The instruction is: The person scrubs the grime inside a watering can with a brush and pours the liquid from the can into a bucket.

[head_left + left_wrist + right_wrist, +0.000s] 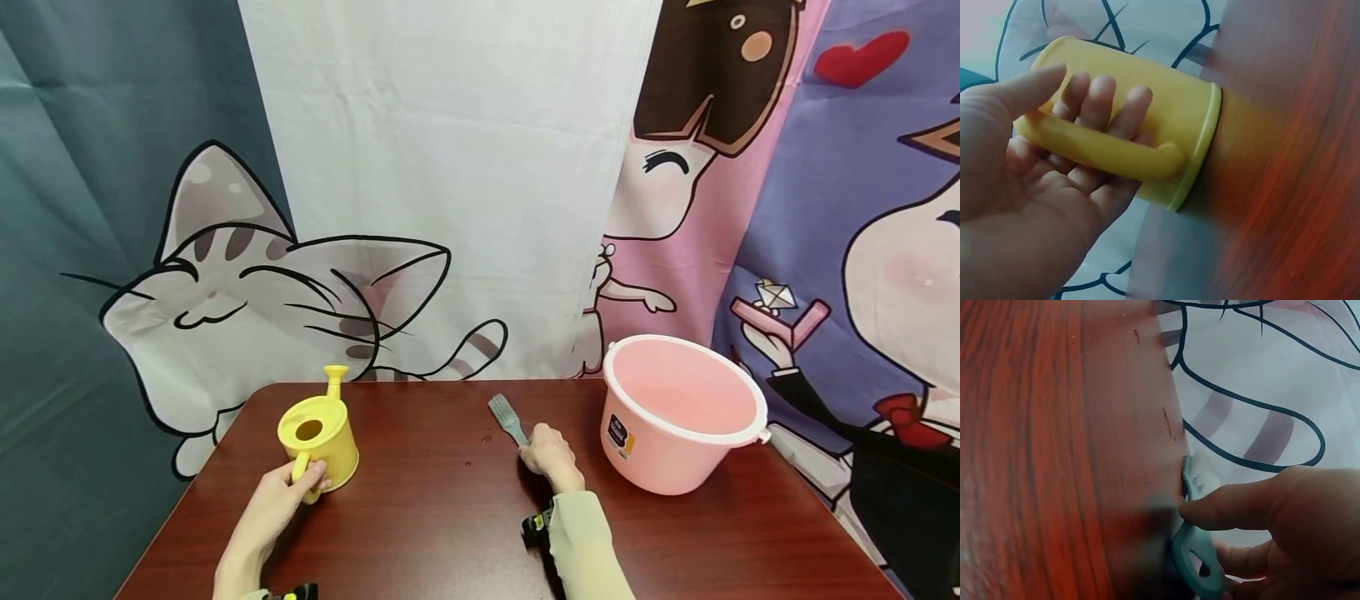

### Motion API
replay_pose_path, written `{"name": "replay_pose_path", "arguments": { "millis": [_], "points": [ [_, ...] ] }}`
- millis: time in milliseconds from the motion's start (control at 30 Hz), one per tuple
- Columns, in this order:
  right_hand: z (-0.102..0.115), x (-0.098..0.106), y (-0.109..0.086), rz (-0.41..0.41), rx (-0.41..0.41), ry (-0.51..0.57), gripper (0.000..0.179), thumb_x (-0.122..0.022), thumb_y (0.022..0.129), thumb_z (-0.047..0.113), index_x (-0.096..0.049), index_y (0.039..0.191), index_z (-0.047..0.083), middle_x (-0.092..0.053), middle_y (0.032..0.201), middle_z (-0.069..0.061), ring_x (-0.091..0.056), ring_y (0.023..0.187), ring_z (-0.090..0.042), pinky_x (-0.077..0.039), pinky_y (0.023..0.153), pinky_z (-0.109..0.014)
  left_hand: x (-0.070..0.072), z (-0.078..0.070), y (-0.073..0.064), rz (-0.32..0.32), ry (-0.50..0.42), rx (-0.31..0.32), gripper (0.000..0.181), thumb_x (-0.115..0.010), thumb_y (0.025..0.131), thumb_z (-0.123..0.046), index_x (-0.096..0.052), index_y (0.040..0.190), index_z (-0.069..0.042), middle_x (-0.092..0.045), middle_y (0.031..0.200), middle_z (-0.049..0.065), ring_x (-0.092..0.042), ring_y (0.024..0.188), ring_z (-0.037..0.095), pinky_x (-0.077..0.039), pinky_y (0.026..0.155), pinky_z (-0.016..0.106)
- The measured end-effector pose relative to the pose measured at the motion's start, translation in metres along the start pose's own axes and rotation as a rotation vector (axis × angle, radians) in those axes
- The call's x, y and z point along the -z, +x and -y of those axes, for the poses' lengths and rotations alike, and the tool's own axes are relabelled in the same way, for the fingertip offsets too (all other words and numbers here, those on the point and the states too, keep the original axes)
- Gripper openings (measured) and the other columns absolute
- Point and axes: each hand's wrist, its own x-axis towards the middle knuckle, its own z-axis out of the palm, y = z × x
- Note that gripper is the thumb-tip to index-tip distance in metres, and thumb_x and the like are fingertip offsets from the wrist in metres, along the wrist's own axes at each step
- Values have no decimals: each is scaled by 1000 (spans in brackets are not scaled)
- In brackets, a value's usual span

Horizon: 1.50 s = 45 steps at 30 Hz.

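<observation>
A yellow toy watering can (342,443) stands upright on the left part of the table, its spout pointing away. My left hand (270,504) holds it by the handle; in the left wrist view the fingers pass through the handle (1094,147) and the thumb lies over its top end. Near the middle, my right hand (551,457) pinches a grey-green toy garden fork (506,415) by its handle, tines toward the far edge. The right wrist view shows the thumb on the handle and a hole in the handle's end (1180,553).
A pink bucket (652,458) with a white rim stands on the table to the right of my right hand. The dark red wooden table (420,517) ends at a printed cloth backdrop (450,167). Small marks dot the tabletop near the fork.
</observation>
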Motion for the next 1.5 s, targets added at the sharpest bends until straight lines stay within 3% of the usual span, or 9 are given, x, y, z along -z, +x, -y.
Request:
{"name": "replay_pose_path", "arguments": {
  "millis": [167, 333, 400, 500, 600, 767, 933, 1100, 1500],
  "points": [
    [-2, 4, -4, -13, 94, 10, 17, -65, 85, 18, -54, 74, 13, -52, 73, -6, -51, 68, -24, -41, 62, -41, -6, 0, 2, 31, -53, -1, 40, -61, 97, -32, -63, 79, 4, -66, 82, 12, -60, 78, 17, -45, 75, 26],
    [-9, 11, -9, 78, 238, 307, 15, -52, 99, 9, -50, 86, 2, -54, 65, -8, -51, 49, -19, -46, 51, -34, -13, 1, 2, 42, -67, 5, 49, -57, 99, -38, -57, 69, 1, -66, 76, 16, -59, 76, 22, -43, 75, 26],
    [-12, 14, -10, 117, 235, 436, 15, -46, 102, 9, -50, 93, -2, -53, 68, -8, -50, 47, -19, -47, 48, -33, -15, 1, 2, 42, -78, -14, 52, -52, 101, -40, -52, 69, 0, -61, 72, 16, -58, 73, 25, -42, 73, 27],
    [-14, 18, -10, 89, 227, 503, 20, -42, 105, 15, -52, 100, -2, -48, 75, -8, -46, 57, -18, -48, 49, -33, -18, -1, 4, 43, -123, -34, 53, -42, 105, -40, -44, 70, 0, -49, 66, 12, -53, 68, 26, -41, 69, 30],
    [-14, 21, -10, 36, 206, 504, 26, -42, 105, 19, -56, 101, -3, -46, 78, -8, -48, 62, -20, -49, 51, -35, -21, -3, 7, 38, -170, -38, 51, -33, 108, -34, -39, 70, 0, -39, 65, 8, -47, 64, 22, -40, 65, 32],
    [-14, 25, -8, -16, 194, 455, 32, -42, 104, 22, -58, 101, -5, -48, 75, -7, -50, 62, -20, -47, 57, -34, -28, -2, 10, -18, -147, -92, 50, -28, 108, -26, -38, 72, 7, -39, 65, 8, -45, 63, 22, -38, 63, 30],
    [-13, 36, -11, -67, 205, 366, 26, -43, 104, 22, -55, 98, -1, -51, 84, -8, -50, 79, -22, -41, 71, -37, -33, -2, 9, -125, 0, -137, 49, -27, 108, -31, -46, 81, 4, -47, 71, 9, -49, 68, 20, -39, 64, 26],
    [-12, 47, -18, -62, 205, 355, 21, -46, 104, 22, -49, 97, 2, -47, 81, -8, -48, 76, -23, -39, 68, -35, -37, -5, 8, -210, 179, -190, 41, -28, 108, -31, -51, 86, -4, -51, 74, 8, -49, 68, 15, -37, 66, 23],
    [0, 69, -40, -135, 316, 307, 12, -52, 102, 12, -50, 99, 1, -46, 81, -7, -46, 72, -21, -39, 67, -35, -63, -12, 8, -183, 320, -298, 34, -36, 107, -27, -51, 81, -12, -50, 72, 1, -48, 71, 17, -38, 67, 31]
  ]
}}
